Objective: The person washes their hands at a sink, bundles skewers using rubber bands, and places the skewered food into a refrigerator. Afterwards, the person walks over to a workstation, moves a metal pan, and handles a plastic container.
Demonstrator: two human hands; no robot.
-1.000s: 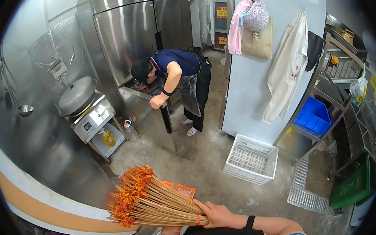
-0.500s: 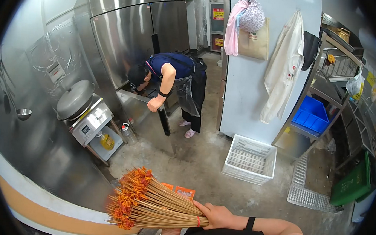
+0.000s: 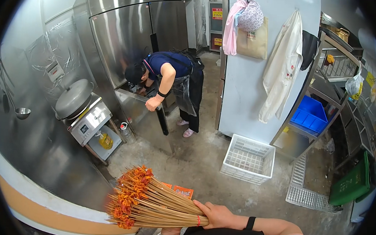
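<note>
A thick bundle of skewers (image 3: 161, 204) lies across my front, its wooden sticks fanning out to the left. Orange-red food pieces are threaded on their far ends, and a red band (image 3: 199, 220) ties the sticks at the near end. My right hand (image 3: 214, 216) is closed around the banded end, thumb on top. Beneath the bundle is my left hand (image 3: 171, 232); only a bit near the wrist shows, and its fingers are hidden. Orange printed packets (image 3: 184, 191) show just behind the sticks.
Ahead, a person (image 3: 167, 73) bends at the open lower door of a steel refrigerator (image 3: 124, 31). A white crate (image 3: 248, 159) is on the floor. At right are a blue bin (image 3: 310, 115) and a green bin (image 3: 351, 181); at left, a cooker (image 3: 74, 98) on a stand.
The other person's lower hand has shifted slightly inside the refrigerator opening. My view has turned a little; my hands and the skewers stay nearly in place.
</note>
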